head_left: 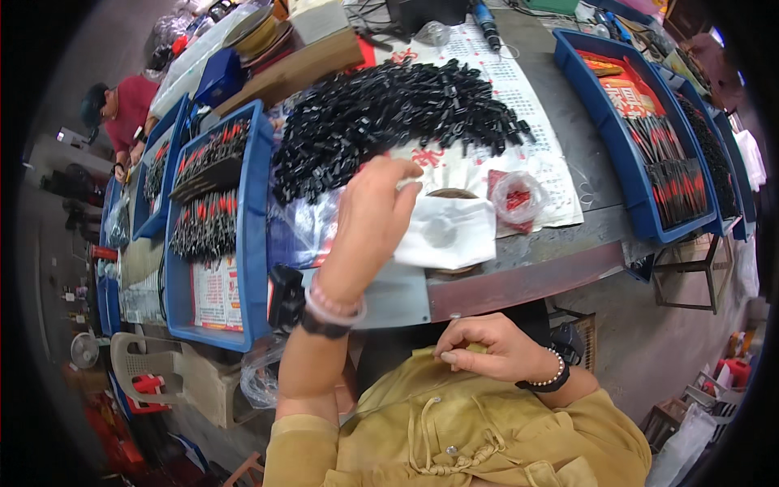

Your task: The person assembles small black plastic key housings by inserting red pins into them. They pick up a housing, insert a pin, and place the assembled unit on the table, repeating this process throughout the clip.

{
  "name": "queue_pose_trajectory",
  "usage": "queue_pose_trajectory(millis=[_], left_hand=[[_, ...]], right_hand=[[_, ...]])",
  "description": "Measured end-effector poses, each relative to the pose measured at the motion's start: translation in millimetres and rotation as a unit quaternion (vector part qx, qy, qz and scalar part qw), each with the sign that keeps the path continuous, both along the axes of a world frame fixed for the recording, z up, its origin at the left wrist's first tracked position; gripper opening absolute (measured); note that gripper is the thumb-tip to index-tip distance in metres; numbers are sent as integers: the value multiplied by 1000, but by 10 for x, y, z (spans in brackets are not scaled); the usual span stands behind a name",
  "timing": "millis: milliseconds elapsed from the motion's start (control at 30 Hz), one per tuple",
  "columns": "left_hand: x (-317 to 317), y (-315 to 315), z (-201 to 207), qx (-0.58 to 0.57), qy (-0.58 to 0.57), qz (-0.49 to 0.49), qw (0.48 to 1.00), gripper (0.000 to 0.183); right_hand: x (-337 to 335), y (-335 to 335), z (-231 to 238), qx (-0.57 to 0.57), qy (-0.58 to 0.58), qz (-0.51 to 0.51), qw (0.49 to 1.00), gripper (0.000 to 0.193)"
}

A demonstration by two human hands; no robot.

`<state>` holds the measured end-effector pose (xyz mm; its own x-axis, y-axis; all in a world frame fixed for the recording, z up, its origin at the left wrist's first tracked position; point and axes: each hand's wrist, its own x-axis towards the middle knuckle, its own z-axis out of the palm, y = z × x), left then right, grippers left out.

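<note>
Desk: a dark grey top (580, 134), partly covered by white printed sheets (554, 180), with a reddish-brown strip (527, 280) along its near edge.
Black parts (406, 101): heaped across the middle, toward the far edge.
Left hand (375, 213): over the desk beside the heap; thumb apart from curled fingers, any grip cannot be told.
Right hand (497, 347): before the near edge, fingers curled in toward the thumb; cannot tell if they pinch anything.
Near edge: white sheet (475, 237) on a round disc; clear bowl (531, 201) of red bits rightward.
Sides: blue trays (258, 235) of black-and-red pieces.
Room: grey floor (625, 357), pale plastic chair (195, 373), fan (83, 351), co-worker (134, 109) far left.
</note>
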<state>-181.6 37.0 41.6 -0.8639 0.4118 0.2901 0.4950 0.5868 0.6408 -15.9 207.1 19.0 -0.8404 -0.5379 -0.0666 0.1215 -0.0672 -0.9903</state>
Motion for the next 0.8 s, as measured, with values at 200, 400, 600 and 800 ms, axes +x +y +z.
queue_pose_trajectory(millis=[200, 400, 600, 800], left_hand=[[-659, 534, -377, -164, 33, 81, 983, 26], [-897, 665, -612, -249, 64, 114, 960, 18], [-623, 451, -398, -223, 66, 105, 967, 19], [361, 131, 110, 67, -29, 23, 997, 34]], right_hand=[[45, 228, -178, -18, -4, -24, 1000, 16], [9, 293, -244, -10, 22, -26, 999, 18], [-42, 302, -202, 10, 76, -28, 997, 18], [-98, 309, -23, -43, -20, -169, 984, 16]])
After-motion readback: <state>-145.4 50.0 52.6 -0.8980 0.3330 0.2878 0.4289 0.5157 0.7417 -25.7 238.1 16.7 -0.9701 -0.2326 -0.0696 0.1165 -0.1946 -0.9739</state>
